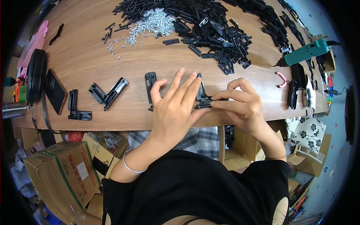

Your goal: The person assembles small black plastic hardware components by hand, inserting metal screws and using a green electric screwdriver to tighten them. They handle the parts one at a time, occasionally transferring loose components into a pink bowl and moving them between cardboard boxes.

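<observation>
wooden table point(86, 56) bears black parts point(227, 45), silver screws point(155, 20)

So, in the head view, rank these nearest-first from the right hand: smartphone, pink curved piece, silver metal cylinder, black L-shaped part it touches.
From the right hand:
1. Black L-shaped part, touching it, on its left.
2. Pink curved piece, to its right.
3. Smartphone, far left.
4. Silver metal cylinder, farther left.

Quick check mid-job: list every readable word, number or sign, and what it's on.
Cardboard box: red printing on its side, wording not copied.
White label on that box: too small to read.
Black part at the right hand: no lettering I can make out.
</observation>
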`<move>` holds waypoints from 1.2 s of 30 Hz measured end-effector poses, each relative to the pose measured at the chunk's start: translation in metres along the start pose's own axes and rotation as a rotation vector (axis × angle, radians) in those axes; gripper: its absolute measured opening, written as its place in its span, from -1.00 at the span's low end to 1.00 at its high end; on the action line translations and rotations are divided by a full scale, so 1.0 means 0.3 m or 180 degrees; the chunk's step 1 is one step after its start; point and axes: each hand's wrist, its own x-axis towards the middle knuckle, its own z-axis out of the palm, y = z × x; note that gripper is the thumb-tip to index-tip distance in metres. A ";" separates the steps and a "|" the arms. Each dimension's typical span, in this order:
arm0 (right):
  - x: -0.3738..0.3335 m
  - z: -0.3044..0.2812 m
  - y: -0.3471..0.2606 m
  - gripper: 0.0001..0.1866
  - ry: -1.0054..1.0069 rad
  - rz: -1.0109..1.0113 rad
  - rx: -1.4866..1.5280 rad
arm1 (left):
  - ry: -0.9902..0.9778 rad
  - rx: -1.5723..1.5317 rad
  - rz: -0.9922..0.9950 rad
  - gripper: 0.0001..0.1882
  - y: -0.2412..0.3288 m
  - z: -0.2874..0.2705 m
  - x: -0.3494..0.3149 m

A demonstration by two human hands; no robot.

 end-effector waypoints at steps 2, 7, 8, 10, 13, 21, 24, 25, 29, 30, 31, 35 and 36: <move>0.008 -0.006 0.000 -0.71 -0.0085 0.0024 0.0056 | -0.0001 -0.0016 0.0021 -0.33 0.000 0.002 0.002; 0.017 0.000 0.020 -0.76 -0.0352 -0.0247 0.0282 | -0.0019 0.0048 0.0102 -0.40 -0.003 0.003 -0.004; 0.011 0.002 0.019 -0.76 -0.0479 -0.0185 0.0272 | -0.0012 0.0076 0.0125 -0.40 -0.004 0.006 -0.004; 0.026 -0.015 0.047 -0.77 -0.0471 -0.0193 0.0388 | -0.0033 0.0127 0.0089 -0.40 -0.002 0.008 -0.005; 0.052 -0.060 0.197 -0.79 0.0194 0.0652 0.0634 | 0.0014 0.0221 0.0064 -0.37 0.009 0.002 -0.011; 0.178 -0.146 0.544 -0.79 0.0942 0.1395 -0.1061 | -0.0138 0.0537 -0.0325 -0.20 -0.030 -0.140 -0.051; 0.241 -0.129 0.615 -0.80 0.0961 0.1473 -0.1086 | -0.0109 0.0469 -0.0482 -0.22 -0.075 -0.140 -0.074; 0.269 -0.118 0.631 -0.81 0.0962 0.1426 -0.1122 | -0.0128 0.0429 -0.0486 -0.22 -0.085 -0.130 -0.081; 0.339 -0.088 0.652 -0.73 0.0521 0.1650 -0.1241 | -0.0139 0.0148 -0.0534 -0.21 -0.109 -0.101 -0.091; 0.350 -0.096 0.648 -0.70 0.0434 0.1628 -0.1237 | -0.0137 0.0090 -0.0547 -0.20 -0.113 -0.100 -0.090; 0.358 -0.102 0.640 -0.69 0.0334 0.1640 -0.1261 | -0.0135 0.0032 -0.0571 -0.19 -0.115 -0.099 -0.090; 0.359 -0.134 0.566 -0.67 0.0365 0.1627 -0.1322 | -0.0243 -0.0522 -0.0605 -0.18 -0.109 -0.146 -0.070; 0.353 -0.143 0.536 -0.68 0.0479 0.1609 -0.1327 | -0.0343 -0.0704 -0.0582 -0.18 -0.117 -0.161 -0.064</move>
